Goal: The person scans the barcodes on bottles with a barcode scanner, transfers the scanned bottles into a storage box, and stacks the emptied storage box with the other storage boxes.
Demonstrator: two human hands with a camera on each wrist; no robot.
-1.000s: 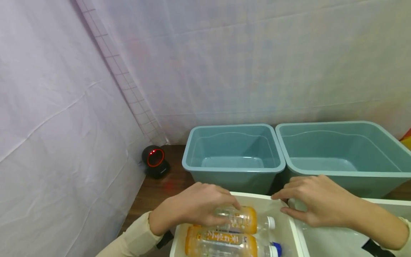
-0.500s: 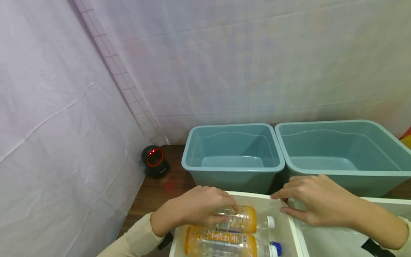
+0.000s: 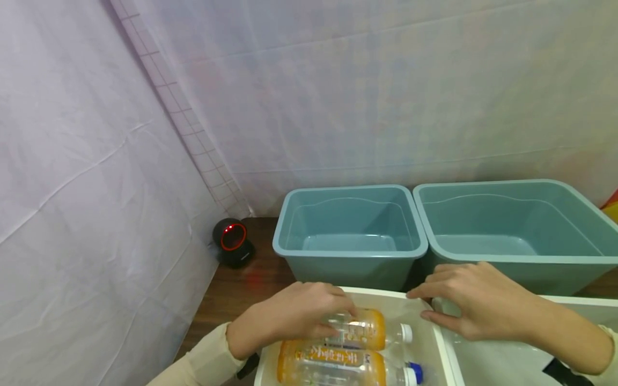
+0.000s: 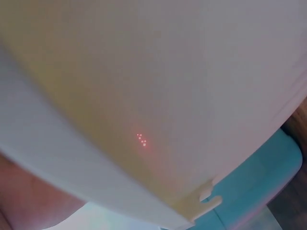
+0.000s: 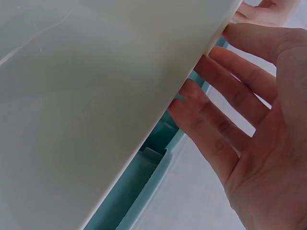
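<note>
Looking down from the head view, the left hand (image 3: pixel 289 316) lay at the lower centre of the frame with its fingers curled over the upper bottle (image 3: pixel 359 331), which rested on its side in the left white bin (image 3: pixel 386 298), its white cap pointing right. A second bottle (image 3: pixel 333 369) lay just below it, touching it, at the bottom edge of the frame. The right hand (image 3: pixel 465 305), right of centre, rested on the top edges where the left white bin met the right white bin (image 3: pixel 579 303), fingers straight and slightly spread, holding nothing. Behind the white bins stood two teal tubs side by side, the left tub (image 3: pixel 350 252) and the right tub (image 3: pixel 512 257), on a dark wooden table (image 3: pixel 232 292). A black scanner (image 3: pixel 233 242) with a red ring stood at the left near the white curtain (image 3: pixel 96 187). From the left wrist view, a pale bin wall (image 4: pixel 153 96) filled almost the whole frame, with a sliver of teal tub (image 4: pixel 268 177) at the lower right; the hand's grip could not be told there. From the right wrist view, the right hand (image 5: pixel 254 124) showed an open palm at the right of the frame, fingers (image 5: pixel 211 115) straight and apart against the edge of the white bin wall (image 5: pixel 96 96), with teal tub (image 5: pixel 139 191) below.
</note>
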